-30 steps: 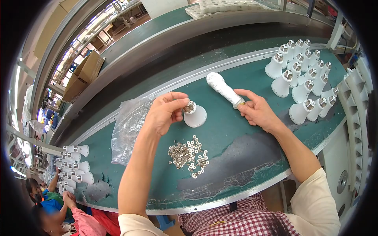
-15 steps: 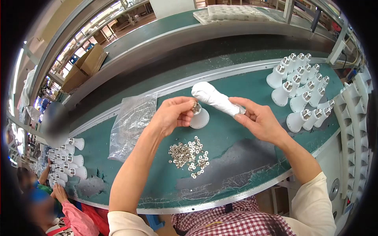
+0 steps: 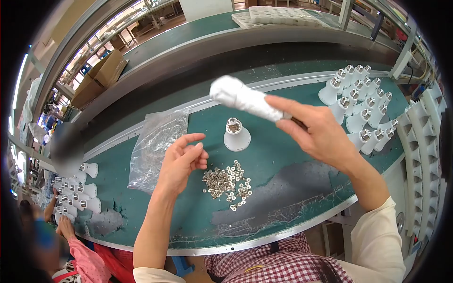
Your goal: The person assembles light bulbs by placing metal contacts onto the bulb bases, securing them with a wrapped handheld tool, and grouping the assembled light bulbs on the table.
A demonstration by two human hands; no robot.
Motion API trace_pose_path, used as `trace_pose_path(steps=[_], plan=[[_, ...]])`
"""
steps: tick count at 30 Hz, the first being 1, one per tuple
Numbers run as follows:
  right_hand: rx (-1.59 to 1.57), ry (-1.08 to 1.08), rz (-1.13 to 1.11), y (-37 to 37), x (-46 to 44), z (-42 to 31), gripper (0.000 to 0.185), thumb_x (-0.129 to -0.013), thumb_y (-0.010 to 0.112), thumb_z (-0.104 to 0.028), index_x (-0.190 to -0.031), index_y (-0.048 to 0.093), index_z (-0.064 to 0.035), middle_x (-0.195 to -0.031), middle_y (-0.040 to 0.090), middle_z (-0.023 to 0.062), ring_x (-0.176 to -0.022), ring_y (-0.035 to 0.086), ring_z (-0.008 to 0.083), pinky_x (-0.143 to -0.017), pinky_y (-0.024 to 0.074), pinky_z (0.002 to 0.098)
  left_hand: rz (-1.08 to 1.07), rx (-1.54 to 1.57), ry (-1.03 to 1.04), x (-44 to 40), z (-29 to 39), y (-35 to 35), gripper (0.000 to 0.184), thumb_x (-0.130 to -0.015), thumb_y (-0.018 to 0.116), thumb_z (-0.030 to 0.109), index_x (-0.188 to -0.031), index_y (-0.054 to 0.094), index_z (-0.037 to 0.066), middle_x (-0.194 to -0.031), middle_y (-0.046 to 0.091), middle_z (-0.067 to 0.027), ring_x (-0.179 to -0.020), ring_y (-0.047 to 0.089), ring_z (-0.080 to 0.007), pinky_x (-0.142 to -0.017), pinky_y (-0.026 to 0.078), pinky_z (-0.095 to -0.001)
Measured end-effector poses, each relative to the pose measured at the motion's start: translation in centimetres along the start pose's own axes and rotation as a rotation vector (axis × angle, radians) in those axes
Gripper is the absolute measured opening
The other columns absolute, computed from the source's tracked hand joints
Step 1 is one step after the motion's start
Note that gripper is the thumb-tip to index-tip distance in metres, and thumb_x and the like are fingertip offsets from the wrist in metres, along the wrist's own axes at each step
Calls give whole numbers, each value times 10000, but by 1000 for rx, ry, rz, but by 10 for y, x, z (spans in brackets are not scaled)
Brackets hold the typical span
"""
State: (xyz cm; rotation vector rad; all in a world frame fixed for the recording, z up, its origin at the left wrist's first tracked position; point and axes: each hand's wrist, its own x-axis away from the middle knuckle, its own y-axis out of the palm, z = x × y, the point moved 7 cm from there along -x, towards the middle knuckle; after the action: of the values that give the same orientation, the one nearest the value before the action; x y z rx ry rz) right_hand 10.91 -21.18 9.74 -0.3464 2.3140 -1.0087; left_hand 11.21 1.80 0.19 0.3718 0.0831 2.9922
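Observation:
My right hand is closed round the narrow end of a white-wrapped, club-shaped tool; its thick end points left, raised above a light bulb housing. That white housing stands upright on its wide end, metal screw base on top, touched by neither hand. To its left, my left hand hovers with the index finger stretched out and the other fingers loosely bent; nothing shows in it. Just right of that hand, a pile of small round metal caps with pale centres lies on the green bench.
Several similar bulb housings stand at the right, more at the left near a co-worker's hand. A clear plastic bag lies left of my hand. A metal rail runs along the back; a cardboard box sits beyond.
My left hand has let go of the housing's metal top and drawn back down and left. My right hand has lifted the wrapped tool up and slightly left.

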Motion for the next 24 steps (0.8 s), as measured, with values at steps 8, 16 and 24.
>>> trace_pose_path(steps=[8, 16, 24], plan=[[-128, 189, -53, 5, 17, 4, 397, -838, 535, -82, -1230, 469, -92, -619, 533, 85, -474, 486, 186, -477, 399, 285, 129, 62, 77, 39, -4, -43, 246, -856, 554, 99, -1076, 528, -8, -746, 574, -49, -639, 545, -105, -613, 473, -243], [-1446, 1057, -377, 139, 51, 21, 385, -898, 457, -117, -1278, 391, -121, -652, 447, 26, -420, 294, 26, -334, 224, 158, 1160, -443, 421, 93, 7, -280, 407, -743, 647, 130, -1109, 504, 24, -714, 553, -32, -636, 520, -116, -616, 435, -271], [-1674, 1122, 136, 128, 58, 104, 144, -912, 451, -159, -1043, 474, -104, -605, 365, -33, -407, 280, 1, -304, 217, 141, 1594, -878, 15, 94, -6, -462, 705, -701, 687, 307, -1271, 386, 23, -1162, 507, -252, -1152, 431, -379, -958, 349, -433]])
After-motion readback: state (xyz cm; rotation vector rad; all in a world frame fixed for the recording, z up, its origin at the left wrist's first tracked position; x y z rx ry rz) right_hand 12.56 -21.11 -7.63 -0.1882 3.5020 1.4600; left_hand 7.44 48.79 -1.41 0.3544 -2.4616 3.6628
